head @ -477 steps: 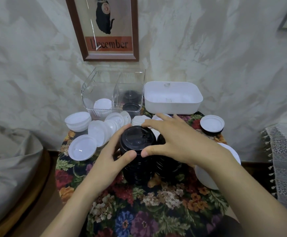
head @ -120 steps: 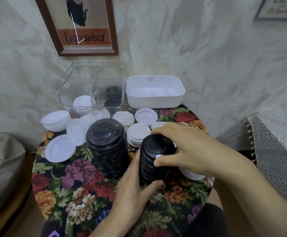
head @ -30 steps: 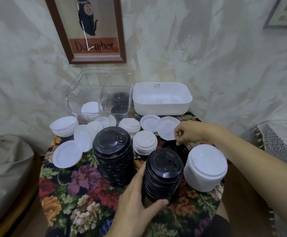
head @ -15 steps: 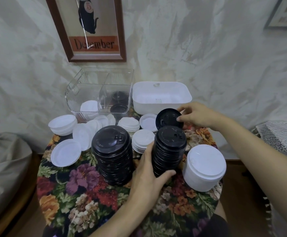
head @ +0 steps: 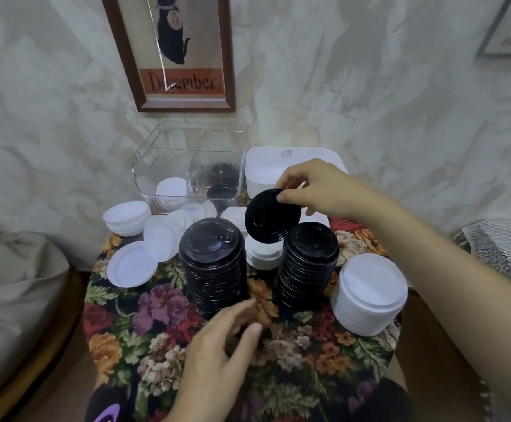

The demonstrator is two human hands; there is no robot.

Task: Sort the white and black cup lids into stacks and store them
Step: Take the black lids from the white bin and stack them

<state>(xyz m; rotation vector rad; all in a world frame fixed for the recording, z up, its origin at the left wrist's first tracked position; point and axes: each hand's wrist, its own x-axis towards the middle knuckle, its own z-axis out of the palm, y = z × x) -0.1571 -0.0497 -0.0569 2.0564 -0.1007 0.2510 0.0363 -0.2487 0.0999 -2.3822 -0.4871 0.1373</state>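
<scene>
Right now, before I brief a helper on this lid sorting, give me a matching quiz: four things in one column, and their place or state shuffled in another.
1. loose black lid
2. tall white stack
3. clear divided bin
4. left hand

A. at the back of the table
B. pinched by the right hand, tilted in the air
C. open, low beside the left black stack
D. standing at the table's right edge

Pairs: 1-B, 2-D, 3-A, 4-C.
</scene>
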